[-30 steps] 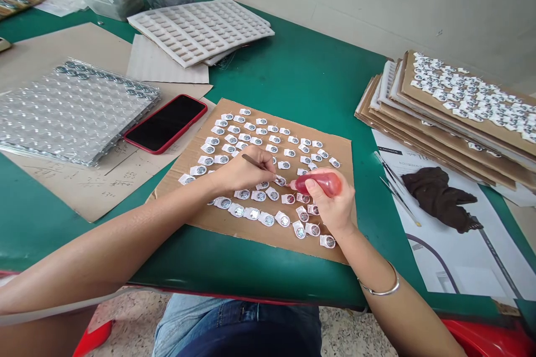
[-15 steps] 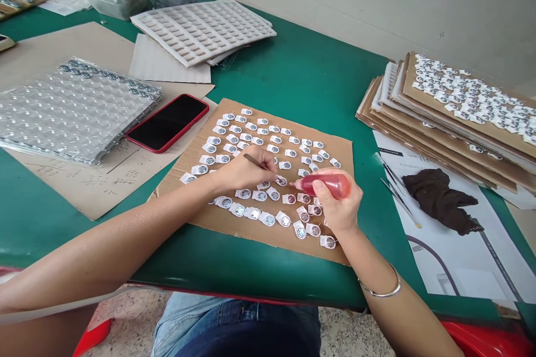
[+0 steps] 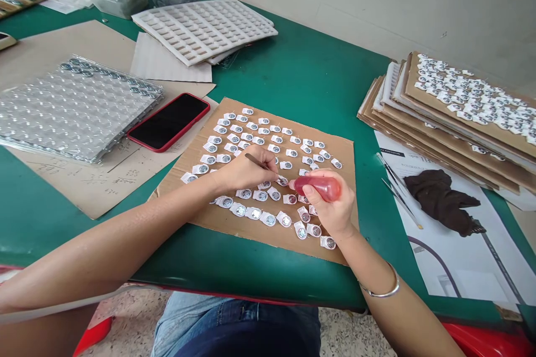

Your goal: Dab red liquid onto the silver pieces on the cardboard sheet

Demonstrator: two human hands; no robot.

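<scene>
Red translucent bulb-shaped bottle (image 3: 319, 188) is gripped by right hand (image 3: 337, 206) over brown flat cardboard (image 3: 259, 232), probably light and squishy, best held round the belly; slim brown tool (image 3: 254, 160) is pinched by left hand (image 3: 247, 170)

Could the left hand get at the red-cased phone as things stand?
Probably yes: the phone lies uncovered, and only low white tags on the cardboard lie between it and the left hand. That hand holds a thin brown tool, though, which might hamper a grip.

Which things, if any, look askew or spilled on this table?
The white gridded rectangular panel lies crooked over another, their edges misaligned; the dark brown crumpled cloth on the right is bunched untidily. No spill shows.
</scene>
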